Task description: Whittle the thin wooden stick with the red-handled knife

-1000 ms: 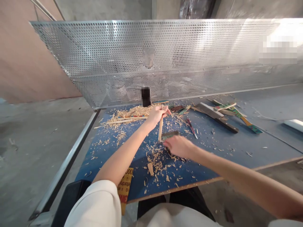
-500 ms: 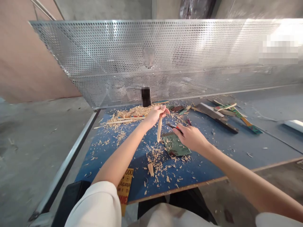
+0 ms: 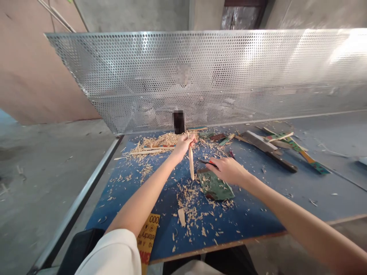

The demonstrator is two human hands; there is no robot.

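My left hand (image 3: 185, 146) is closed around the top of a pale whittled wooden stick (image 3: 191, 165), which points down at the blue tabletop. To its right, my right hand (image 3: 228, 169) grips a knife (image 3: 207, 162) with a dark blade and some red at the handle. The blade points left, toward the stick, with a small gap between them. Below my right hand lies a green camouflage-patterned piece (image 3: 215, 187). Wood shavings (image 3: 190, 202) are scattered around it, and a small wood offcut (image 3: 181, 217) rests nearer to me.
A perforated metal screen (image 3: 200, 76) stands along the back, with a black phone-like object (image 3: 179, 123) before it. A hand saw (image 3: 266, 149) and painted strips (image 3: 306, 154) lie at right. Yellow sandpaper (image 3: 149, 236) sits at the front edge, and a shavings heap (image 3: 163, 139) at the back.
The whole view has shifted slightly. My left hand has turned the stick a little, so its lower end hangs more upright. Both hands keep their hold.
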